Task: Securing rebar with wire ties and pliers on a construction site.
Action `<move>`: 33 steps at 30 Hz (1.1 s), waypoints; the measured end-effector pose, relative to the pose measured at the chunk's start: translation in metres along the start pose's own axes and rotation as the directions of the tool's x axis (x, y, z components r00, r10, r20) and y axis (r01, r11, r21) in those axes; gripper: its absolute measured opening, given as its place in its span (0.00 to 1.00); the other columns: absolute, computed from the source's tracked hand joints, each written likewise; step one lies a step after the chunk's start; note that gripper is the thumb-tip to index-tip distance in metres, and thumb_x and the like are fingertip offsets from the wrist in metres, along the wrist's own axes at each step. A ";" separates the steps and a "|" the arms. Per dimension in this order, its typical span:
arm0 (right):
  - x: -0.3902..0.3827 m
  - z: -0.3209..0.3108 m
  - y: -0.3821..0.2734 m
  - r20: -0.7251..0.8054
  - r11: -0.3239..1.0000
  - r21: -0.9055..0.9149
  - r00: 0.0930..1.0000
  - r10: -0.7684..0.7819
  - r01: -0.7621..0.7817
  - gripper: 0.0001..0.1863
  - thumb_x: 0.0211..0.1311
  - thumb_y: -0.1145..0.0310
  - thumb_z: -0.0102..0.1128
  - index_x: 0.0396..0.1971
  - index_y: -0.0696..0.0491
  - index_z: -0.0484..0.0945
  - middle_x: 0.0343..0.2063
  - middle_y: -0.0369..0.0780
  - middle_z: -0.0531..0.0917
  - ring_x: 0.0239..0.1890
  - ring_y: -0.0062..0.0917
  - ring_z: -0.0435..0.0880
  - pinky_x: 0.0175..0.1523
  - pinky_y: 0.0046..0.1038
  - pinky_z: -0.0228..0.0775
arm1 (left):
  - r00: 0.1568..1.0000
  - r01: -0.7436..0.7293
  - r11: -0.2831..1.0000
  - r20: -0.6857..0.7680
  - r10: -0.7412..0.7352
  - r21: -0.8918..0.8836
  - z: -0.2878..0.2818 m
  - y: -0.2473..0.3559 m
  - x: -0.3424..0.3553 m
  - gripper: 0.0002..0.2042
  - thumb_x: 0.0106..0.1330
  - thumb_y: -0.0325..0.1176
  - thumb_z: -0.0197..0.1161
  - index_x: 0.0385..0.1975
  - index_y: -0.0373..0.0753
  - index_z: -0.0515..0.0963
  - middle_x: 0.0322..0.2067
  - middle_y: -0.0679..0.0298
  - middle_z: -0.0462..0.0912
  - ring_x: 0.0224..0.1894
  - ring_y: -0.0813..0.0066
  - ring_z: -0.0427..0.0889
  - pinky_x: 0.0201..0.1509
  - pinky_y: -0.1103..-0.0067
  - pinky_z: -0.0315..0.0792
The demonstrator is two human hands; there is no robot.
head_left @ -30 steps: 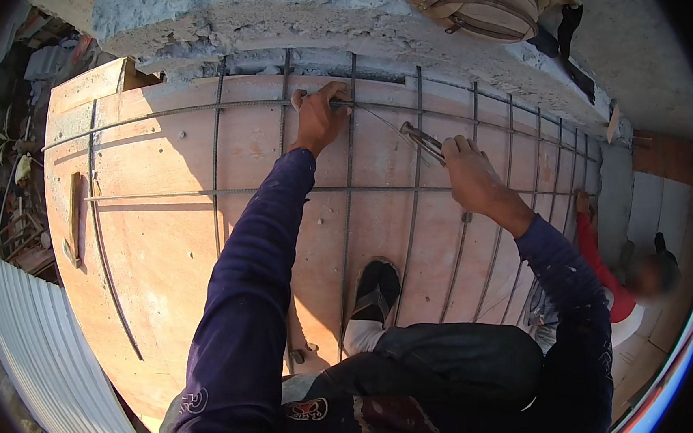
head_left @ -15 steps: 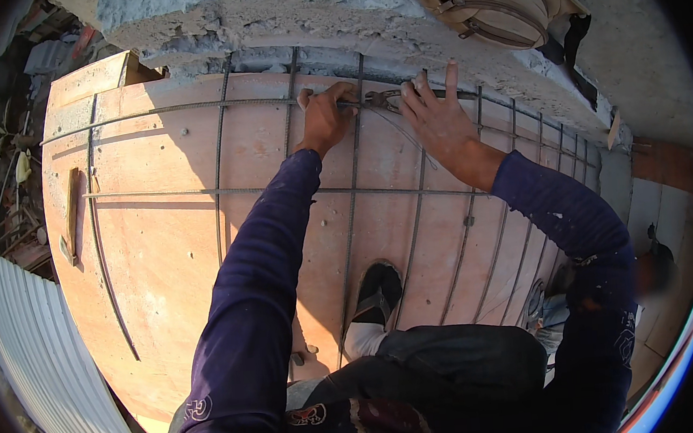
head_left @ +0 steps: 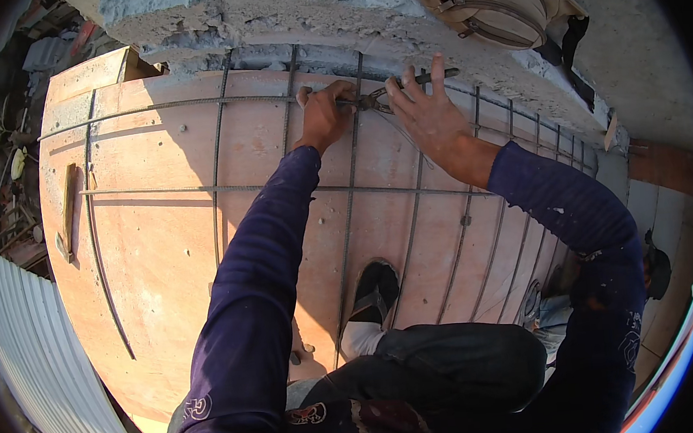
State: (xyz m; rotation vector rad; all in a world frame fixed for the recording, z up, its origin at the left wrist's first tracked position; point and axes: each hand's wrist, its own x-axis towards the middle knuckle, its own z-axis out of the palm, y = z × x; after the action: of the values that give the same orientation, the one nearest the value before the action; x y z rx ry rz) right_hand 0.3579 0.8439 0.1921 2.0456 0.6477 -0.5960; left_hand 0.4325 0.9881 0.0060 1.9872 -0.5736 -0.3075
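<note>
A grid of steel reinforcing bars lies over plywood sheets. At a crossing near the far edge, my left hand is closed round the upper lengthwise rebar, its fingertips beside the joint. My right hand grips a pair of pincers, one finger raised and the handles spread between the others. The pincers' jaws are at the crossing, by a loop of thin tie wire that trails below. Whether the jaws bite the wire cannot be made out.
Rough concrete ledge runs along the far side, with a tan bag on it. My shoe stands among the bars. Scrap wood lies at left, above corrugated sheeting. Another person's leg shows at right.
My right hand has shifted slightly left and up. The pincers have turned, and one handle now sticks out past my fingers. My left hand stays at the rebar.
</note>
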 end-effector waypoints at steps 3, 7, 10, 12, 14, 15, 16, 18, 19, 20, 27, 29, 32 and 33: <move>0.002 0.015 -0.003 -0.046 1.000 -0.013 0.999 0.004 -0.004 0.30 0.67 0.63 0.54 0.68 0.52 0.66 0.70 0.41 0.59 0.69 0.42 0.60 0.63 0.66 0.51 | 1.000 -0.014 1.000 -0.013 0.014 0.008 0.000 -0.004 0.000 0.18 0.56 0.27 0.70 0.48 0.45 0.80 0.37 0.69 0.90 0.45 0.69 0.85 0.62 0.62 0.49; -0.001 0.024 0.000 -0.136 1.000 0.023 0.990 0.023 -0.020 0.28 0.66 0.63 0.55 0.65 0.53 0.68 0.67 0.41 0.63 0.63 0.40 0.64 0.59 0.52 0.58 | 1.000 -0.013 1.000 -0.005 0.014 0.023 0.002 -0.003 0.002 0.17 0.56 0.27 0.70 0.47 0.45 0.80 0.37 0.69 0.90 0.46 0.69 0.85 0.62 0.61 0.49; -0.002 0.021 0.000 -0.126 0.997 0.071 0.992 0.024 -0.015 0.27 0.65 0.63 0.56 0.63 0.54 0.69 0.62 0.45 0.69 0.61 0.39 0.68 0.56 0.49 0.62 | 1.000 -0.017 0.999 -0.003 0.017 0.035 0.001 -0.003 0.002 0.17 0.56 0.27 0.71 0.47 0.46 0.80 0.37 0.69 0.90 0.45 0.69 0.85 0.61 0.62 0.50; 0.000 0.017 0.000 -0.094 0.993 0.113 0.995 0.031 -0.021 0.27 0.65 0.63 0.57 0.63 0.55 0.69 0.59 0.47 0.71 0.59 0.38 0.70 0.53 0.47 0.66 | 1.000 -0.008 1.000 -0.004 0.008 0.030 0.000 -0.002 0.001 0.17 0.56 0.27 0.71 0.47 0.46 0.80 0.37 0.69 0.90 0.45 0.69 0.85 0.61 0.62 0.50; 0.003 0.008 0.003 0.025 0.915 0.403 1.000 0.001 -0.011 0.26 0.66 0.66 0.56 0.61 0.61 0.68 0.50 0.52 0.77 0.47 0.38 0.79 0.42 0.45 0.73 | 1.000 0.001 1.000 -0.004 -0.001 0.025 -0.001 -0.003 0.001 0.17 0.56 0.27 0.71 0.47 0.46 0.81 0.37 0.69 0.90 0.45 0.70 0.85 0.60 0.62 0.50; 0.009 0.010 0.007 0.024 0.915 0.404 1.000 0.001 -0.011 0.26 0.66 0.66 0.56 0.61 0.61 0.68 0.50 0.52 0.77 0.47 0.38 0.79 0.42 0.45 0.73 | 1.000 -0.002 1.000 -0.008 0.002 0.016 0.000 -0.003 0.001 0.17 0.55 0.27 0.71 0.46 0.46 0.81 0.37 0.69 0.90 0.44 0.70 0.85 0.60 0.63 0.50; 0.017 0.013 0.015 0.143 0.727 0.686 0.986 -0.086 -0.036 0.25 0.67 0.66 0.56 0.58 0.65 0.67 0.44 0.52 0.78 0.42 0.36 0.81 0.38 0.42 0.75 | 1.000 -0.008 1.000 -0.010 0.008 0.004 0.001 -0.002 0.002 0.17 0.55 0.28 0.71 0.46 0.46 0.81 0.37 0.69 0.90 0.43 0.70 0.85 0.60 0.63 0.50; 0.021 0.021 0.020 0.226 0.459 0.881 0.952 -0.206 -0.110 0.24 0.67 0.67 0.56 0.56 0.69 0.67 0.39 0.51 0.80 0.36 0.34 0.82 0.34 0.39 0.77 | 1.000 -0.016 1.000 -0.017 0.016 0.001 0.003 -0.003 0.002 0.17 0.55 0.28 0.70 0.46 0.45 0.81 0.37 0.68 0.90 0.43 0.69 0.85 0.61 0.63 0.50; 0.020 0.020 0.021 0.266 0.260 0.944 0.933 -0.242 -0.202 0.25 0.66 0.68 0.58 0.56 0.68 0.65 0.38 0.50 0.80 0.35 0.33 0.83 0.34 0.37 0.77 | 1.000 -0.016 1.000 -0.026 0.016 0.000 0.002 -0.003 0.001 0.16 0.55 0.28 0.70 0.45 0.45 0.81 0.37 0.68 0.90 0.43 0.69 0.86 0.61 0.63 0.50; 0.018 0.020 0.022 0.297 0.051 0.954 0.911 -0.287 -0.295 0.27 0.64 0.68 0.61 0.56 0.68 0.63 0.36 0.49 0.79 0.35 0.31 0.83 0.33 0.35 0.78 | 1.000 -0.013 1.000 -0.027 0.013 -0.002 0.001 -0.003 0.001 0.16 0.55 0.28 0.70 0.45 0.45 0.81 0.37 0.68 0.90 0.43 0.69 0.86 0.61 0.63 0.50; 0.002 -0.022 0.037 0.457 0.049 0.888 0.862 -0.220 -0.458 0.41 0.53 0.68 0.74 0.59 0.66 0.57 0.34 0.47 0.81 0.33 0.30 0.85 0.34 0.33 0.80 | 1.000 -0.001 1.000 -0.008 0.001 -0.006 0.002 -0.001 0.003 0.16 0.55 0.26 0.67 0.44 0.45 0.81 0.37 0.68 0.90 0.43 0.70 0.86 0.63 0.63 0.48; 0.001 -0.026 0.027 0.228 0.611 0.777 0.972 -0.053 -0.149 0.39 0.51 0.71 0.74 0.59 0.67 0.60 0.37 0.49 0.82 0.37 0.36 0.86 0.38 0.35 0.80 | 1.000 0.012 1.000 -0.004 -0.012 -0.014 0.000 -0.003 0.002 0.16 0.55 0.25 0.67 0.44 0.45 0.81 0.37 0.68 0.90 0.43 0.70 0.86 0.63 0.62 0.48; -0.007 -0.021 0.001 -0.183 0.952 0.284 0.968 0.172 -0.115 0.27 0.55 0.74 0.64 0.53 0.70 0.70 0.38 0.52 0.83 0.42 0.40 0.87 0.42 0.40 0.80 | 1.000 0.010 1.000 0.004 -0.010 -0.007 0.003 -0.006 0.003 0.15 0.56 0.26 0.67 0.44 0.45 0.81 0.36 0.68 0.90 0.43 0.70 0.86 0.63 0.62 0.48; -0.003 -0.017 0.000 -0.181 0.952 0.282 0.968 0.173 -0.117 0.27 0.55 0.74 0.64 0.53 0.70 0.70 0.38 0.52 0.83 0.42 0.40 0.87 0.42 0.40 0.80 | 1.000 0.010 1.000 0.002 -0.010 -0.010 0.004 -0.008 0.003 0.15 0.56 0.27 0.68 0.44 0.45 0.81 0.36 0.68 0.90 0.43 0.70 0.86 0.63 0.62 0.48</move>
State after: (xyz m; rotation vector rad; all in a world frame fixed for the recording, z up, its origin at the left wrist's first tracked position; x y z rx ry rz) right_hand 0.3584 0.8580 0.2028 2.4100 0.5490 -0.4074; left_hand 0.4356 0.9868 -0.0026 1.9804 -0.5625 -0.3173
